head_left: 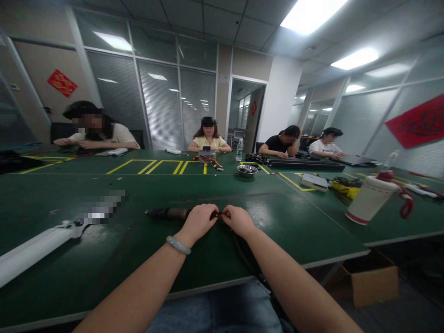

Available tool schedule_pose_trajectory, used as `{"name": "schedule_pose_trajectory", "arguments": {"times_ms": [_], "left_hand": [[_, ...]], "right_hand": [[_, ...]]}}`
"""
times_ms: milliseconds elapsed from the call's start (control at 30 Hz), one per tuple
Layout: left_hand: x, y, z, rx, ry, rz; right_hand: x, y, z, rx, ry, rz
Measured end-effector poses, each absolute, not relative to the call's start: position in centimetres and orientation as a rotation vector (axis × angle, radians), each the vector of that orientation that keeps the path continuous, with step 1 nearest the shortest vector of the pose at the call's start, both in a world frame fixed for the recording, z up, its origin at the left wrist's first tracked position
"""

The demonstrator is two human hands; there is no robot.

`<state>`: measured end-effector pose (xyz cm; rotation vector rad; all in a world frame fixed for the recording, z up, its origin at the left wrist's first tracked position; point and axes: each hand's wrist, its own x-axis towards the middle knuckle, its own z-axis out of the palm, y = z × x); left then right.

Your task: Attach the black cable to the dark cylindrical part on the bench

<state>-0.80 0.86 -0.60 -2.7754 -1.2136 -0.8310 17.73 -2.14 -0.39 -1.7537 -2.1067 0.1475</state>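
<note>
Where the two bare hands meet, near the front edge of the green table (132, 259), lies a dark cylindrical tool (169, 213), its brownish barrel narrowing to a metallic tip that points left. The left hand (203, 216) is curled closed around its rear part, back of the hand up, and hides most of that end. Just beside the tool's hidden end, the right hand (237, 219) has its thumb and fingertips pinched together; what they hold is too small and dim to make out. A black cable (242, 249) curves from under the right hand toward the table edge, partly covered by the forearm. Both forearms reach in from below, converging on the tool, and a smooth, pale green bangle (178, 245) circles the left wrist. Left of the tool lies a long white object (38, 252), cut off by the picture's edge, its far end pixelated. Beyond the tool stand a shiny round metal bowl (247, 171) with unclear contents and a clear plastic bottle (239, 151); far to its right, a white cup (371, 201) with red bands leans in view.
</note>
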Motion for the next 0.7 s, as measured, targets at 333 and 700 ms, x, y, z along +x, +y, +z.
{"name": "schedule_pose_trajectory", "arguments": {"times_ms": [333, 700], "left_hand": [[-0.93, 0.75, -0.55, -2.784, -1.176, -0.868], [-0.87, 0.56, -0.34, -2.791, -1.175, -0.87]], "right_hand": [[18.24, -1.98, -0.67, -1.684, -2.112, 0.219], [18.21, -1.84, -0.82, -1.693, -2.083, 0.242]]}}
